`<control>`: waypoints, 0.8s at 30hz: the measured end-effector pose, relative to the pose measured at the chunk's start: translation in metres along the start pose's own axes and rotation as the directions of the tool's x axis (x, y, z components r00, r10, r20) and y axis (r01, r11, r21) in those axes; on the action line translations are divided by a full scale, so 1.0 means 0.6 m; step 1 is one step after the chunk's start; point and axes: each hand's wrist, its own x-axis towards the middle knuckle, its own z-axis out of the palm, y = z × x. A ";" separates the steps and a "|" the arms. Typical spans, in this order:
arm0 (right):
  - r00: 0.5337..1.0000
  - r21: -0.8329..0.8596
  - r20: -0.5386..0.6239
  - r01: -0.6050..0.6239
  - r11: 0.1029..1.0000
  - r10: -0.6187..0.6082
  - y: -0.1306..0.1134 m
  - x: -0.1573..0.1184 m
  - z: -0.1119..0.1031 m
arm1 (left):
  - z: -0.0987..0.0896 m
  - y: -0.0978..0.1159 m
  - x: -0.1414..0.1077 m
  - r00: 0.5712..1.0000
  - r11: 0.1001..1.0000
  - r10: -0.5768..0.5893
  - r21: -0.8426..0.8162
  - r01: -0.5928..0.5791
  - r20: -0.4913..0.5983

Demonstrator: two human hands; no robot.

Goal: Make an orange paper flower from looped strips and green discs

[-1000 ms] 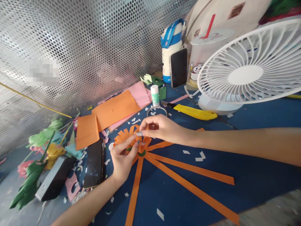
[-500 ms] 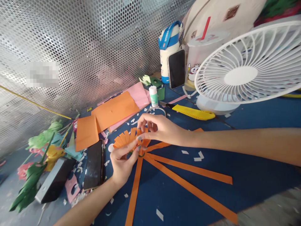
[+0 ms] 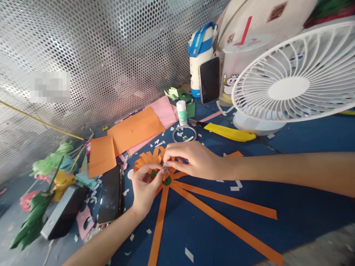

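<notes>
An orange paper flower (image 3: pixel 148 158) of looped strips lies on the blue table, with green paper (image 3: pixel 167 181) at its centre. Long flat orange paper strips (image 3: pixel 224 198) fan out from that centre to the right and toward me. My left hand (image 3: pixel 144 188) pinches an orange paper strip at the flower's middle between thumb and forefinger. Its fingertips meet those of my right hand (image 3: pixel 194 158), which is closed on the same strip from the right. The fingers partly hide the pinched strip and the green centre.
Behind the hands are a glue stick (image 3: pixel 182 112), a grey ring (image 3: pixel 174 137) and a yellow cutter knife (image 3: pixel 230 132). A white fan (image 3: pixel 288 88) stands right. Orange paper sheets (image 3: pixel 135 129), a phone (image 3: pixel 111 195) and paper flowers (image 3: pixel 65 181) lie left. White paper scraps are scattered about.
My right hand has moved down slightly, its fingers closing in at the left fingertips. More of the green centre and the looped petals now shows.
</notes>
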 end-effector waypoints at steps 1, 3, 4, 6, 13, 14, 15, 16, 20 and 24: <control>1.000 -0.004 0.004 -0.004 1.000 0.004 0.000 -0.001 0.001 | 0.000 0.000 0.000 1.000 1.000 -0.010 0.001 0.010 0.003; 1.000 -0.023 -0.007 -0.009 1.000 0.009 0.004 -0.003 0.005 | 0.000 0.000 0.000 0.999 0.999 -0.039 0.009 0.039 0.007; 1.000 -0.036 -0.020 -0.007 0.999 0.007 0.008 -0.004 0.007 | -0.001 0.000 0.000 0.998 0.998 -0.054 0.013 0.054 0.009; 0.999 -0.073 -0.048 0.010 0.997 -0.013 0.017 -0.006 0.012 | -0.002 0.000 -0.001 0.997 0.997 -0.077 0.016 0.077 0.010; 0.975 -0.143 -0.099 0.184 0.972 -0.199 0.035 -0.014 0.023 | -0.003 -0.007 -0.001 0.995 0.995 -0.092 0.041 0.091 0.026; 0.973 -0.141 -0.105 0.191 0.971 -0.206 0.035 -0.014 0.025 | -0.003 -0.009 -0.002 0.996 0.995 -0.090 0.051 0.088 0.030; 0.972 -0.142 -0.108 0.192 0.971 -0.208 0.035 -0.014 0.026 | -0.004 -0.011 -0.002 0.995 0.995 -0.090 0.054 0.087 0.037; 0.972 -0.144 -0.111 0.190 0.971 -0.206 0.035 -0.014 0.027 | -0.004 -0.013 -0.002 0.995 0.995 -0.091 0.053 0.088 0.046; 0.973 -0.168 -0.129 0.168 0.971 -0.190 0.037 -0.015 0.029 | -0.005 -0.016 -0.004 0.993 0.995 -0.087 0.048 0.084 0.073; 0.963 -0.266 -0.105 0.213 0.940 -0.247 0.038 -0.016 0.028 | -0.004 -0.012 -0.005 0.996 0.995 -0.064 0.076 0.059 0.061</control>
